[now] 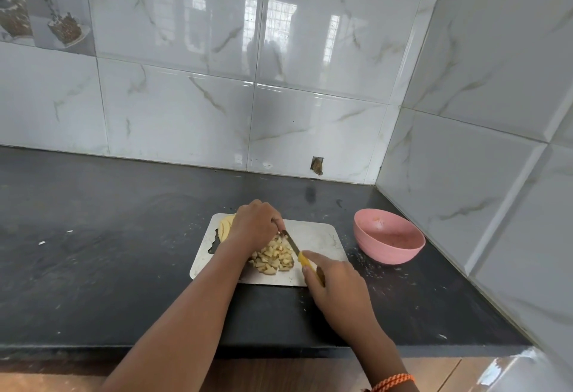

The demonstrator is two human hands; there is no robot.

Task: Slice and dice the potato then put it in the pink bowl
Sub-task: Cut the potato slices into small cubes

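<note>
While a yellow-handled knife (302,256) is gripped in the right hand (336,287), potato is diced on a steel cutting board (319,235).

Left hand (254,228) is curled over uncut slices (225,226) at the board's far-left corner; fingers hidden, so exact hold can't be told. Diced pieces (274,256) are piled mid-board w/ the blade beside them. Pink bowl (389,238) sits to the right, apart, no potato seen inside. Dicing judged unfinished; next, remaining slices need cutting, then transfer.

One bowl (389,238); one knife (302,256); one board (319,233)
</note>
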